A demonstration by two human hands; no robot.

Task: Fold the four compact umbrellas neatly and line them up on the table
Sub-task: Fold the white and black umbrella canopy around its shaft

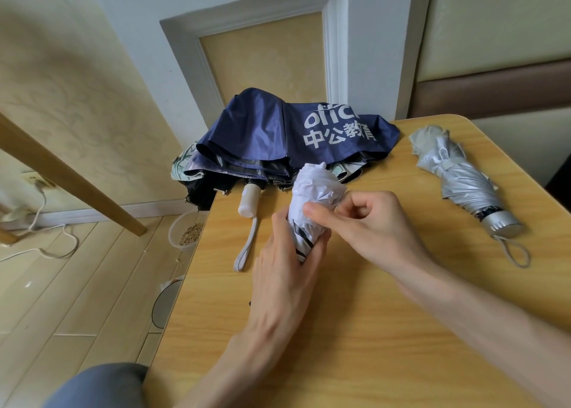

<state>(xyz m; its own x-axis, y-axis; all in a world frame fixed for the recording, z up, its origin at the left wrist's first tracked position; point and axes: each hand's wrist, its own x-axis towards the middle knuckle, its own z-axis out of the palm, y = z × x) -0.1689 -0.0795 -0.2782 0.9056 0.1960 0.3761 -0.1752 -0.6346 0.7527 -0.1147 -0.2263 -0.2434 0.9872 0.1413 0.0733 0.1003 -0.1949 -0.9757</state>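
A light wooden table [355, 330] filled the lower right of the view. At its far left corner lay a navy umbrella [262, 129] with white lettering, its canopy loose and unfolded, spilling partly over the table edge. The edge of a pale patterned canopy [182, 166] showed beneath it. On the far right of the table lay a silver umbrella [457, 178], rolled and strapped shut, well apart from the others. Near the middle, a white umbrella [312, 188] was held tilted just above the table, its fabric bunched. The left hand [284, 271] gripped its lower end. The right hand [370, 225] pinched the fabric at its middle. A white handle [248, 200] with a wrist strap [245, 250] stuck out from under the navy canopy.
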